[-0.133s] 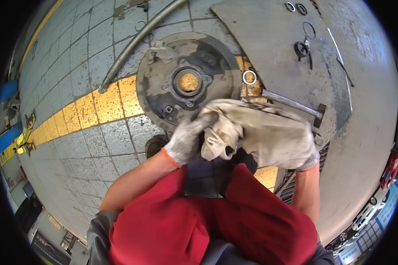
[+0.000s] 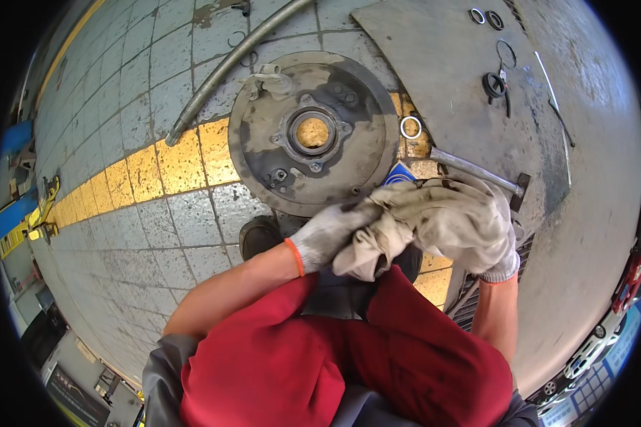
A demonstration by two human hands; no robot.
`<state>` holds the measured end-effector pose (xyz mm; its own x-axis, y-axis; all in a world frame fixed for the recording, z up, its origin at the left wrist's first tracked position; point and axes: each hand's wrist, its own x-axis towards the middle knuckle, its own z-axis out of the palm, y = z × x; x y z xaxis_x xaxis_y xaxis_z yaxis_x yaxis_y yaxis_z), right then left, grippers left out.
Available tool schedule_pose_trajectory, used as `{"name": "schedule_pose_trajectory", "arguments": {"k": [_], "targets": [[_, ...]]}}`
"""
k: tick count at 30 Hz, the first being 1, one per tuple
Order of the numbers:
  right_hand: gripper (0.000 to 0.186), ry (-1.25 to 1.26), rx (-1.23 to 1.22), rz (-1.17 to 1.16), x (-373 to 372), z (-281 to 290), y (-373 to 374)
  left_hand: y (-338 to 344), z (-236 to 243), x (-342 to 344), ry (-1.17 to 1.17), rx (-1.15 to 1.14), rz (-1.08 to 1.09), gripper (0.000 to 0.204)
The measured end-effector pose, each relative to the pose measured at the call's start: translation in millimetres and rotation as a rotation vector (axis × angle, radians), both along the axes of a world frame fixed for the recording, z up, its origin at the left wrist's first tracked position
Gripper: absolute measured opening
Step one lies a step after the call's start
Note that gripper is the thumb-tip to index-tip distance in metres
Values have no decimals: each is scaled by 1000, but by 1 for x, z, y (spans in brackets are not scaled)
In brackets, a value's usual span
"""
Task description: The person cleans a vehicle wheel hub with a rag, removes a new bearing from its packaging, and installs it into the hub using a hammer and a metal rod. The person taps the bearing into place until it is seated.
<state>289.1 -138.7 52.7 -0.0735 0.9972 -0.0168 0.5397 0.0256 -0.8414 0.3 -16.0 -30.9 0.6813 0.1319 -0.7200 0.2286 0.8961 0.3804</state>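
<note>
Grubby cloth (image 2: 425,213) bunching between left hand (image 2: 338,231) and right hand (image 2: 493,238)

The left hand is closing around the gathered end of the cloth, a loose tuft spilling below it — probably so the fabric is not slipping. The right hand is lying against the other end, but folds are hiding its fingers, so whether they are pinching or spread cannot be told. The cloth is hanging in front of the red trousers (image 2: 263,363), just beyond the knees, presumably because low and close is sparing the arms a stretch.

The round metal plate (image 2: 369,135) is lying flat on the tiles, likely for steadiness, its round opening showing yellow floor. A blue packet (image 2: 399,173) is peeking out between plate and cloth. To the right, a hammer (image 2: 477,169) and a white ring (image 2: 402,128) are resting nearby — within easy reach, it seems.
</note>
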Motion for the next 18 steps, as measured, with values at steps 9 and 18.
{"name": "schedule_pose_trajectory", "arguments": {"k": [9,18], "targets": [[45,1039,-270,-342,-49,-57,6,47,45,-63,389,918,-403,56],[18,1509,-684,-307,-138,-105,186,122,-55,-147,825,1411,273,71]]}}
